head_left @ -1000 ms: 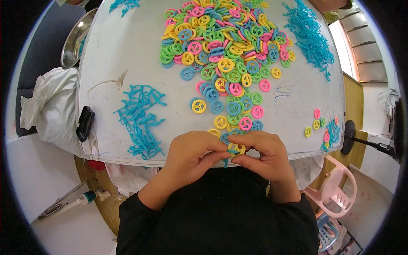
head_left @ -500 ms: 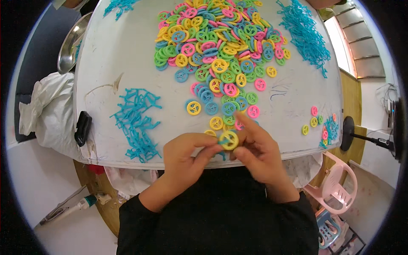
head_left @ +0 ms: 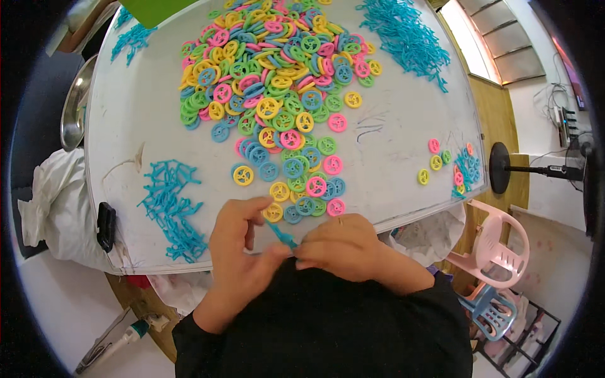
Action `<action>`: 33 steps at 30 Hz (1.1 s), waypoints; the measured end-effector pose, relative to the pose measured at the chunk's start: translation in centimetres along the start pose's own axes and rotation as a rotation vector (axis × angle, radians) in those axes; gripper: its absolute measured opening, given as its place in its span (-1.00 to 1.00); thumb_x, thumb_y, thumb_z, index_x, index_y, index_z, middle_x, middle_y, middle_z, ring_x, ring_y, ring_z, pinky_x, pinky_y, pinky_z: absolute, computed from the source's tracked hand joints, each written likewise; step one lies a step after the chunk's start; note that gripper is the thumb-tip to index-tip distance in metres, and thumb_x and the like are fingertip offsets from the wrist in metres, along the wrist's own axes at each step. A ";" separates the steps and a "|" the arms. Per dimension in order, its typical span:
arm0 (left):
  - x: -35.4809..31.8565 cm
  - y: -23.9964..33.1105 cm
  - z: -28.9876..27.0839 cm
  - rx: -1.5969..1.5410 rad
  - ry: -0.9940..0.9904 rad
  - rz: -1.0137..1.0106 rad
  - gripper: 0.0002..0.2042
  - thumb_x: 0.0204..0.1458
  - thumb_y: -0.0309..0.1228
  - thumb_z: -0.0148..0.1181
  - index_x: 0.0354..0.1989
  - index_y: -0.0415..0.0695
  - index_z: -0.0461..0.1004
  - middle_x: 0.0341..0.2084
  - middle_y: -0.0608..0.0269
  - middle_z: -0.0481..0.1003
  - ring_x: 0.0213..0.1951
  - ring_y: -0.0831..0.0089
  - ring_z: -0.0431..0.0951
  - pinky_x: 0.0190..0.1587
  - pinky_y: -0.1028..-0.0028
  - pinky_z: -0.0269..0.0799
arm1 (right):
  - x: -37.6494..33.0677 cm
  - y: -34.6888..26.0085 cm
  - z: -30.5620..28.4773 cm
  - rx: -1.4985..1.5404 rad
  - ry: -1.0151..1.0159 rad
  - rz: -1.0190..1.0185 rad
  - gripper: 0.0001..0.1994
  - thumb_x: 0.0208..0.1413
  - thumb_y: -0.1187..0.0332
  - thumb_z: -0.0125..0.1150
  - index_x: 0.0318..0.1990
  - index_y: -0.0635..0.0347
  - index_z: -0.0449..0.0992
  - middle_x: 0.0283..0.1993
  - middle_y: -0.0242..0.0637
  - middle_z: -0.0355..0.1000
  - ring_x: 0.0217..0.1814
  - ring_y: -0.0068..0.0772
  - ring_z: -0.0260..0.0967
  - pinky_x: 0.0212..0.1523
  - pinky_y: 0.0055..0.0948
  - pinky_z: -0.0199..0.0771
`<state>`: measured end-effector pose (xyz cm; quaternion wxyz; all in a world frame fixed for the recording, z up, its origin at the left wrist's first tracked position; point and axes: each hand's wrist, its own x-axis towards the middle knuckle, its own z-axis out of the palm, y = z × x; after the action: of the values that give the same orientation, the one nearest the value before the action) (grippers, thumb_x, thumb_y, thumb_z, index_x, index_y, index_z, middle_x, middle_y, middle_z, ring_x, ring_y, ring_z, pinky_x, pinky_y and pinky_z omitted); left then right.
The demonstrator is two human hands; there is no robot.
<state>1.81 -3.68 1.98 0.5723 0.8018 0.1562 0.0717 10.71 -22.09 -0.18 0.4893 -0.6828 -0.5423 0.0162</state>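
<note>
Both my hands meet above the table's near edge, around a small branched teal plastic piece [head_left: 282, 234]. My left hand [head_left: 244, 252] is partly curled, its thumb against the lower end of the piece and its index finger near the upper end. My right hand [head_left: 343, 247] is closed at the other end, knuckles up, its fingertips pinching the piece. What lies under the right fingers is hidden; no yellow wheel shows between my hands. Just beyond them lie loose spoked toy wheels, among them a yellow wheel [head_left: 273, 212] and a blue wheel [head_left: 292, 215].
A large heap of multicoloured wheels [head_left: 271, 69] covers the table's far middle. Teal pieces lie in a pile at left [head_left: 170, 211] and far right [head_left: 406, 41]. A small mixed group [head_left: 465, 170] sits near the right edge, a black tray [head_left: 106, 227] at the left edge.
The yellow wheel that was between my fingers is out of sight. My right hand has turned knuckles up and closed in toward the left. The view has shifted, and a green surface shows at the top.
</note>
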 end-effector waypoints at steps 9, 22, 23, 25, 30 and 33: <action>0.6 -1.2 0.8 0.081 -0.207 0.364 -0.69 -0.16 -0.60 0.43 -0.19 -0.18 0.53 -0.27 0.08 0.59 -0.22 0.19 0.60 -0.09 0.36 0.48 | -1.1 -0.8 -1.9 0.333 0.068 0.609 -0.79 0.08 0.54 0.32 -0.11 0.25 0.55 -0.35 -0.28 0.55 -0.37 -0.44 0.52 -0.35 -0.47 0.48; 1.3 -3.2 0.2 -0.626 -0.022 -0.128 -0.77 0.07 -0.65 0.30 -0.09 -0.30 0.51 -0.22 0.21 0.56 -0.17 0.49 0.60 -0.09 0.51 0.51 | -8.8 3.4 -8.7 -1.067 0.182 0.775 -0.73 0.13 0.40 0.28 -0.06 0.36 0.58 -0.14 -0.10 0.46 -0.17 -0.13 0.47 -0.16 -0.28 0.47; 1.3 -3.5 0.3 -0.584 -0.027 -0.103 -0.77 0.06 -0.64 0.32 -0.10 -0.30 0.51 -0.21 0.23 0.56 -0.18 0.50 0.60 -0.09 0.51 0.52 | -8.7 3.4 -8.6 -1.064 0.182 0.773 -0.73 0.13 0.40 0.28 -0.06 0.36 0.58 -0.14 -0.10 0.46 -0.17 -0.13 0.47 -0.16 -0.28 0.47; 1.2 -3.8 0.3 -0.541 -0.032 -0.077 -0.77 0.04 -0.63 0.33 -0.11 -0.29 0.52 -0.20 0.24 0.56 -0.19 0.51 0.60 -0.10 0.51 0.52 | -8.5 3.4 -8.3 -1.059 0.169 0.820 -0.75 0.12 0.45 0.25 -0.06 0.35 0.58 -0.15 -0.06 0.48 -0.20 -0.10 0.47 -0.16 -0.29 0.48; 1.1 -3.6 0.3 -0.317 -0.047 0.045 -0.76 0.06 -0.69 0.25 -0.08 -0.33 0.51 -0.13 0.17 0.54 -0.10 0.44 0.58 0.01 0.42 0.51 | -6.6 2.9 -7.9 -0.714 0.251 0.841 -0.79 0.13 0.52 0.21 -0.08 0.35 0.59 -0.17 -0.13 0.52 -0.24 -0.29 0.51 -0.21 -0.42 0.51; 0.9 -3.1 0.4 -0.263 -0.089 0.057 -0.75 0.03 -0.68 0.29 -0.08 -0.32 0.52 -0.11 0.18 0.53 -0.10 0.42 0.58 0.03 0.43 0.50 | -3.5 1.6 -6.3 0.248 0.395 0.874 -0.83 0.14 0.54 0.21 -0.12 0.39 0.55 -0.17 -0.21 0.51 -0.20 -0.45 0.50 -0.24 -0.49 0.54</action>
<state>2.28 -2.82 -1.14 0.6766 0.7263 0.0971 0.0721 13.91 -28.71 0.25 0.6076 -0.7731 -0.0961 0.1544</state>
